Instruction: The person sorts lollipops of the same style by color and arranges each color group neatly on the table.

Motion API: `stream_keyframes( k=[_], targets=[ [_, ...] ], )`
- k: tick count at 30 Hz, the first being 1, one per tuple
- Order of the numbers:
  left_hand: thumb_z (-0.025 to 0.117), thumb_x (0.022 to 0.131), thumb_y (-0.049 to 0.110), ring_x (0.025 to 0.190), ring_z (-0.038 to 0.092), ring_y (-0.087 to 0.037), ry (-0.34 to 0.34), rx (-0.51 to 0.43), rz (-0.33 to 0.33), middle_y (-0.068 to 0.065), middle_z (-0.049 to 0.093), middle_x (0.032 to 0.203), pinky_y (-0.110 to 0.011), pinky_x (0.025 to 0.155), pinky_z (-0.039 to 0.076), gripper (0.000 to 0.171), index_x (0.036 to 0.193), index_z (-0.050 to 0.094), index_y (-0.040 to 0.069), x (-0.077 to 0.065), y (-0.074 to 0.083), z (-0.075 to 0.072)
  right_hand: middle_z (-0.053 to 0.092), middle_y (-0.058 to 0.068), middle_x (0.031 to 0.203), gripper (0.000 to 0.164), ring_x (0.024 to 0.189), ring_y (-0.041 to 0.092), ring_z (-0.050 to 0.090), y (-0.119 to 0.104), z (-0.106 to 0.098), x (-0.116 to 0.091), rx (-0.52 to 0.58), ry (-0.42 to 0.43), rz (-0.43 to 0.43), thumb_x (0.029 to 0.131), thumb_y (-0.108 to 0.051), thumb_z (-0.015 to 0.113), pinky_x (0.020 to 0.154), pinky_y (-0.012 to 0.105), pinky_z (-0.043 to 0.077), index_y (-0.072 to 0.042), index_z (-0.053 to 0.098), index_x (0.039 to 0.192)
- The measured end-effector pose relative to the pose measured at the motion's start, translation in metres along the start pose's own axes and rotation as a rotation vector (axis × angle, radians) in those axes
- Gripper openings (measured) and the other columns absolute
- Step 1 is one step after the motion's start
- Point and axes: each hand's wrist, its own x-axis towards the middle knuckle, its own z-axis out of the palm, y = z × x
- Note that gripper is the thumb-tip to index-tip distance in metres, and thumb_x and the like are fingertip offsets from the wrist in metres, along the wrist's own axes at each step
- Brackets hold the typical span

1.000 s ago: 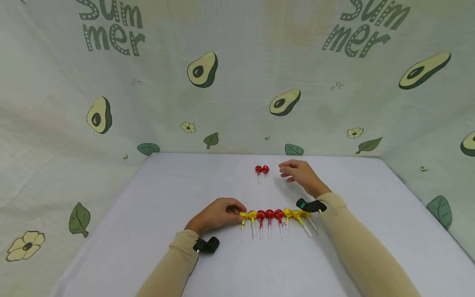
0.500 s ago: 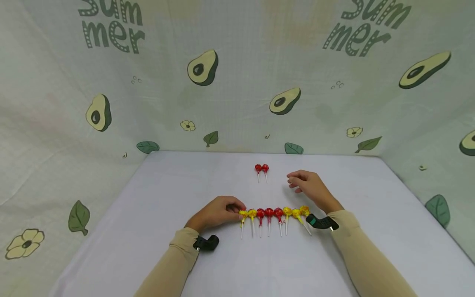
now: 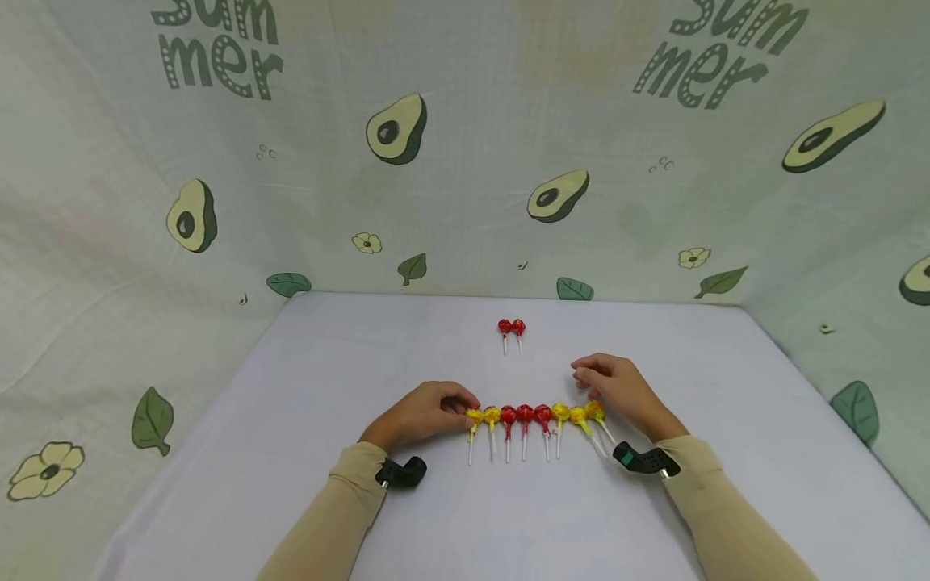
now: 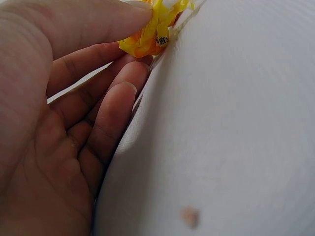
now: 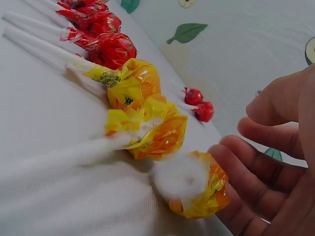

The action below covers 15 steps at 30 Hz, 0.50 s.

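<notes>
A row of wrapped lollipops runs across the white table in the head view: two yellow, three red (image 3: 525, 413), then three yellow (image 3: 559, 411). With thumb and fingers my left hand (image 3: 429, 413) pinches the head of the leftmost yellow lollipop (image 4: 145, 39). My right hand (image 3: 623, 389) is just behind the rightmost yellow lollipop (image 3: 595, 410), fingers loosely bent and holding nothing. Its fingertips are right beside that lollipop's orange-yellow wrapper (image 5: 214, 189) in the right wrist view. The sticks point toward me, with the two rightmost ones slanting right.
Two red lollipops (image 3: 512, 327) lie side by side farther back on the white table (image 3: 363, 347). Behind the table hangs a pale cloth (image 3: 465, 121) printed with avocados, leaves and flowers. Each wrist wears a black strap with a small device.
My right hand has drawn back toward me and slightly right, from beside the two far red lollipops to the row's right end. The left hand stays on the leftmost lollipop.
</notes>
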Motion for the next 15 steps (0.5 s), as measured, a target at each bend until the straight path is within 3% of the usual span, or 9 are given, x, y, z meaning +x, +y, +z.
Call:
stream_keyframes(
  k=[9,15],
  targets=[
    [0.073,0.079,0.034,0.083,0.056,-0.011,-0.003,0.009,0.006,0.009,0.062,0.09,-0.029,0.075,0.047,0.023,0.101,0.066,0.03,0.002,0.0,0.0,0.063,0.005,0.098,0.037,0.089,0.022,0.057,0.008,-0.004,-0.012,-0.08,0.024,-0.004,0.093,-0.04,0.052,0.076,0.03,0.049,-0.012,0.061,0.115],
    [0.073,0.08,0.034,0.084,0.056,-0.011,-0.003,0.012,-0.01,0.009,0.062,0.091,-0.028,0.075,0.047,0.023,0.101,0.066,0.03,0.001,0.0,0.0,0.063,0.007,0.1,0.038,0.089,0.021,0.058,0.015,-0.004,-0.018,-0.067,0.041,-0.028,0.094,-0.039,0.051,0.075,0.029,0.051,-0.01,0.061,0.115]
  ],
)
